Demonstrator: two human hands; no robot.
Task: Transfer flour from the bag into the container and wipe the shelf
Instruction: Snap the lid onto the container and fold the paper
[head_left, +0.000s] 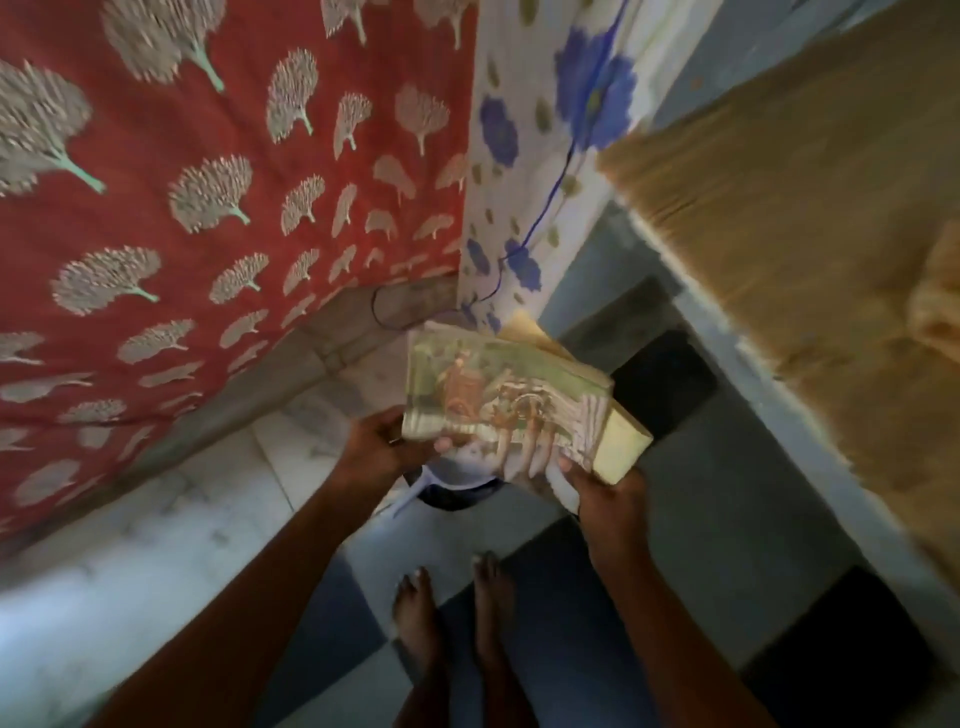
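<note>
I hold a printed flour bag (498, 395) in front of me with both hands, green and yellow with a picture on it, lying roughly flat. My left hand (382, 447) grips its near left corner. My right hand (605, 493) grips its near right end, fingers curled under it. Below the bag a dark round container (457, 493) with a pale handle shows partly between my hands; most of it is hidden by the bag. The picture is blurred.
A red cloth with pale leaf prints (182, 208) hangs at left over a stone shelf edge (332, 338). A white cloth with blue flowers (545, 156) hangs beside it. A tan-covered surface (805, 234) fills the right. My bare feet (452, 623) stand on checkered floor tiles.
</note>
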